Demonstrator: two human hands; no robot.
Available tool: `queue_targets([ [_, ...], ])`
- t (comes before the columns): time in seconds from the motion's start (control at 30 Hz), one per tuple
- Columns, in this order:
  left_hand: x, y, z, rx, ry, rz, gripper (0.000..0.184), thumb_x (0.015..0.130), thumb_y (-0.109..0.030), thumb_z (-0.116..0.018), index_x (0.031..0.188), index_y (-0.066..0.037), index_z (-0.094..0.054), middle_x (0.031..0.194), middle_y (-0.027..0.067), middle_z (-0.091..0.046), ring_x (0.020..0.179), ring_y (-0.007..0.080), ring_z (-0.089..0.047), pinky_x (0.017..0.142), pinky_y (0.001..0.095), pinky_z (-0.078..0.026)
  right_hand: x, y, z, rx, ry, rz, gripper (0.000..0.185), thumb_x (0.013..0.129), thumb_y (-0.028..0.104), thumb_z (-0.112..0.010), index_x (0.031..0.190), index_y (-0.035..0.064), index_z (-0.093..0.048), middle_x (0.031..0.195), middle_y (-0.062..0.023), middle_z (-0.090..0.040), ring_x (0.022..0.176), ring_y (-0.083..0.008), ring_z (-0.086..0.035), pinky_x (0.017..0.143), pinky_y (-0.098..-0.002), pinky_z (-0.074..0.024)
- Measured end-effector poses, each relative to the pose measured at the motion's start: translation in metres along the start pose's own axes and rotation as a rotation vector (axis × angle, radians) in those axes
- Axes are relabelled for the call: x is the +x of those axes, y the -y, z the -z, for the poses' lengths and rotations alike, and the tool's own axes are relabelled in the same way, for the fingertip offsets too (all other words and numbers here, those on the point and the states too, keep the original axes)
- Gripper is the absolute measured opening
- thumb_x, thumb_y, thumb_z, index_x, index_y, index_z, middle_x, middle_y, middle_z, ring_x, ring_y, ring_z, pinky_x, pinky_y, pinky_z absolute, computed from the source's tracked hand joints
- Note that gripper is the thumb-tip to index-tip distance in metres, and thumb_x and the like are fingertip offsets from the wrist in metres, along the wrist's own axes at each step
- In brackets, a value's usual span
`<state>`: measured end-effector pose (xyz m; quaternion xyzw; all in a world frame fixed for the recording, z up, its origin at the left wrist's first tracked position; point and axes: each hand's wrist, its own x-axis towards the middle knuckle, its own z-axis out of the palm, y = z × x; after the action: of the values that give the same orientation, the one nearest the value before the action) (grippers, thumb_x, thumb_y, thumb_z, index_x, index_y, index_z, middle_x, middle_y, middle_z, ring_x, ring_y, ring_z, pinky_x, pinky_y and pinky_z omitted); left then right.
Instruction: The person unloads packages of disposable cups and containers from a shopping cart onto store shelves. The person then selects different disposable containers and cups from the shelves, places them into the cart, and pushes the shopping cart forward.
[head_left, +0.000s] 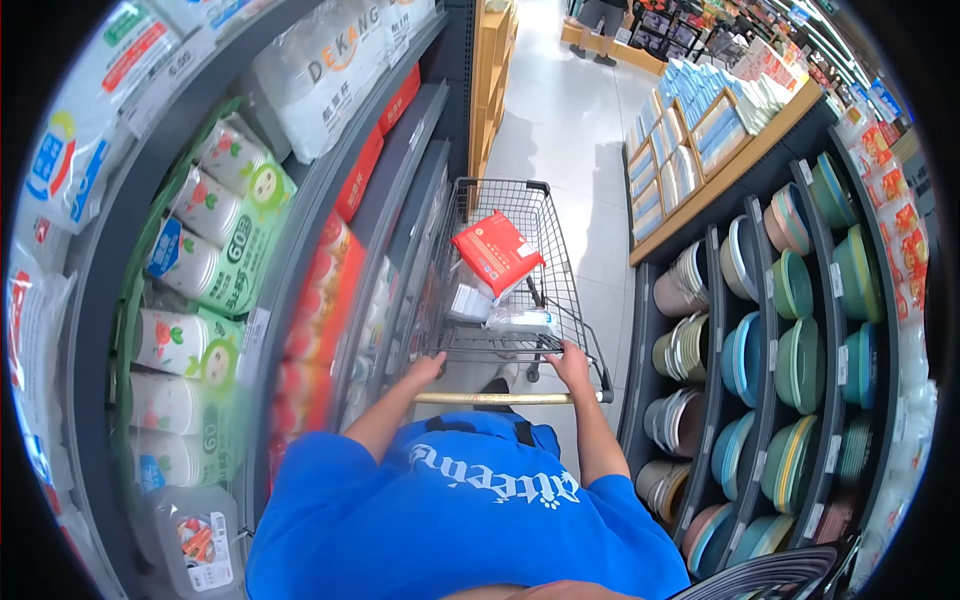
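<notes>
A wire shopping cart stands in the aisle in front of my body, its pale handle bar nearest to me. At the cart's left rear corner, my left hand is closed on the frame, with its fingers partly hidden. My right hand grips the rear frame on the right, just ahead of the bar. Inside the basket, a red package lies tilted on top of other goods. Beneath and nearer to me are a white packet and a clear-wrapped pack.
Close on the left, shelves hold green packs of paper cups and white plastic-wrapped packs. Stacked basins and bowls line the right shelves. Beyond them is a wooden display of folded towels. A person stands far down the tiled aisle.
</notes>
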<state>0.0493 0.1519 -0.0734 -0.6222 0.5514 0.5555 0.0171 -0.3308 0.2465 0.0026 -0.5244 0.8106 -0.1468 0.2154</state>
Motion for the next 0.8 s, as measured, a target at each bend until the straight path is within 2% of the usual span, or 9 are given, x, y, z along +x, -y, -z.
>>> queue_targets([
  [0.07, -0.028, 0.008, 0.002, -0.005, 0.059, 0.012, 0.077, 0.097, -0.063, -0.039, 0.099, 0.006, -0.073, 0.109, 0.0271, -0.069, 0.108, 0.042, -0.063, 0.095, 0.0446, -0.046, -0.024, 0.0, -0.01, 0.019, 0.023, -0.017, 0.062, 0.075, 0.037, -0.082, 0.119, -0.0022, -0.064, 0.111, -0.023, -0.07, 0.103, -0.0381, -0.067, 0.089, -0.045, -0.0532],
  [0.2, -0.049, 0.061, -0.009, -0.035, 0.11, 0.035, 0.076, 0.097, -0.061, -0.036, 0.112, 0.005, -0.07, 0.119, 0.0245, -0.067, 0.117, 0.0371, -0.06, 0.101, 0.0443, -0.041, -0.077, 0.024, -0.034, -0.05, 0.047, -0.147, 0.067, 0.078, 0.056, -0.075, 0.114, 0.001, -0.068, 0.109, -0.0214, -0.071, 0.103, -0.0371, -0.068, 0.089, -0.0455, -0.0528],
  [0.23, -0.057, 0.071, -0.009, -0.019, 0.147, 0.045, 0.079, 0.098, -0.064, -0.033, 0.121, 0.005, -0.066, 0.127, 0.0242, -0.064, 0.123, 0.0358, -0.056, 0.105, 0.0423, -0.039, -0.088, 0.03, -0.041, -0.073, 0.049, -0.182, 0.068, 0.079, 0.06, -0.073, 0.113, 0.0019, -0.069, 0.108, -0.021, -0.071, 0.104, -0.0369, -0.068, 0.089, -0.0457, -0.0527],
  [0.33, -0.084, 0.097, -0.011, -0.058, 0.198, 0.075, 0.084, 0.098, -0.066, -0.028, 0.132, 0.004, -0.059, 0.139, 0.0244, -0.056, 0.136, 0.0367, -0.046, 0.113, 0.0407, -0.032, -0.119, 0.04, -0.057, -0.131, 0.145, -0.327, 0.063, 0.08, 0.06, -0.071, 0.111, 0.0052, -0.071, 0.11, -0.0205, -0.07, 0.105, -0.0369, -0.066, 0.089, -0.0462, -0.0523],
  [0.5, -0.141, 0.099, -0.016, 0.019, 0.197, 0.18, 0.09, 0.097, -0.072, -0.028, 0.144, 0.003, -0.047, 0.153, 0.027, -0.037, 0.148, 0.0354, -0.028, 0.12, 0.0407, -0.021, -0.151, 0.024, -0.065, -0.132, 0.352, -0.389, 0.051, 0.087, 0.055, -0.068, 0.105, 0.0073, -0.073, 0.068, -0.0066, -0.072, 0.063, -0.0211, -0.073, 0.076, -0.0367, -0.0552],
  [0.53, -0.152, 0.095, -0.014, -0.013, 0.219, 0.184, 0.09, 0.097, -0.071, -0.028, 0.145, 0.003, -0.044, 0.154, 0.0268, -0.035, 0.149, 0.0348, -0.025, 0.121, 0.04, -0.02, -0.157, 0.025, -0.063, -0.132, 0.343, -0.391, 0.052, 0.087, 0.055, -0.068, 0.105, 0.0065, -0.073, 0.069, -0.0079, -0.073, 0.065, -0.0215, -0.073, 0.076, -0.0367, -0.0554],
  [0.63, -0.158, 0.115, -0.024, -0.104, 0.264, 0.069, 0.088, 0.098, -0.068, -0.029, 0.147, 0.004, -0.04, 0.155, 0.0257, -0.034, 0.149, 0.0337, -0.027, 0.121, 0.0383, -0.02, -0.172, 0.039, -0.053, -0.128, 0.345, -0.391, 0.056, 0.089, 0.055, -0.065, 0.109, 0.0027, -0.072, 0.072, -0.0129, -0.073, 0.071, -0.0234, -0.075, 0.075, -0.0368, -0.0561],
  [0.73, -0.165, 0.137, -0.035, -0.258, 0.279, 0.071, 0.084, 0.099, -0.063, -0.032, 0.148, 0.006, -0.037, 0.156, 0.0255, -0.033, 0.149, 0.0328, -0.026, 0.121, 0.0386, -0.02, -0.182, 0.033, -0.057, -0.138, 0.395, -0.368, 0.059, 0.089, 0.056, -0.065, 0.112, 0.0018, -0.071, 0.072, -0.0128, -0.074, 0.071, -0.0247, -0.075, 0.078, -0.0374, -0.0558],
  [0.8, -0.164, 0.151, -0.043, -0.204, 0.237, 0.078, 0.075, 0.101, -0.057, -0.034, 0.146, 0.002, -0.043, 0.154, 0.0214, -0.039, 0.144, 0.0313, -0.035, 0.118, 0.0386, -0.026, -0.193, 0.032, -0.061, -0.14, 0.382, -0.348, 0.058, 0.09, 0.055, -0.065, 0.11, 0.001, -0.071, 0.073, -0.0127, -0.074, 0.07, -0.0252, -0.074, 0.078, -0.0378, -0.0562],
])
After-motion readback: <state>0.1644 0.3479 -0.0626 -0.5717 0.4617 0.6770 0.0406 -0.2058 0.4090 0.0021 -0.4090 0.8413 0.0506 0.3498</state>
